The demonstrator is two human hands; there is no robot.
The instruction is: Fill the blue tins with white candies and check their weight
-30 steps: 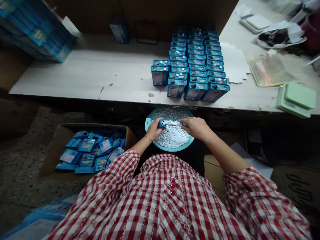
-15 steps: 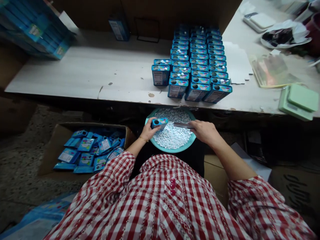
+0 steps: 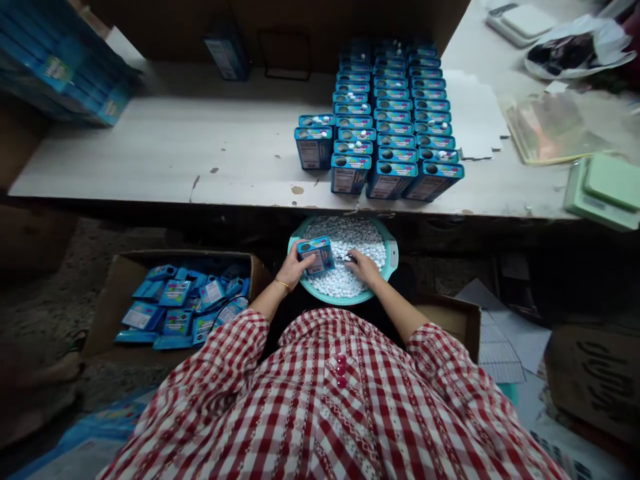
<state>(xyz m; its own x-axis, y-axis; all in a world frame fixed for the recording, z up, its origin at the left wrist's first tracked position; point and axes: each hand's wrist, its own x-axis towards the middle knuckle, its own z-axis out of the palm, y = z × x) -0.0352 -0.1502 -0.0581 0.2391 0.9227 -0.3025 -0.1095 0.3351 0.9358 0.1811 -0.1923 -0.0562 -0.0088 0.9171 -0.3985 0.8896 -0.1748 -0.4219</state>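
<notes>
My left hand (image 3: 292, 267) is closed around a small blue candy box (image 3: 317, 256), tilted, over the left side of a turquoise basin (image 3: 393, 257). Small white candies (image 3: 345, 288) fill the basin, which rests on my lap. At its middle, my right hand (image 3: 364, 269) has its fingers closed on a thin dark scoop-like tool (image 3: 342, 258), whose end is among the candies. Most of that tool is hidden, so its exact shape is unclear. Just behind the basin, similar blue boxes (image 3: 393, 177) stand upright in rows on the table, some with white candies on their tops.
A cardboard carton (image 3: 107, 293) of blue packs sits at lower left. Wrapped blue boxes (image 3: 65, 67) are stacked at the table's far left. A pale green scale (image 3: 607, 187) stands by the table's right edge. Another open carton (image 3: 450, 313) is at my right.
My right hand has moved left and down to the basin's middle, bringing the tool into the candies. The box in my left hand has turned, showing more of its broad side.
</notes>
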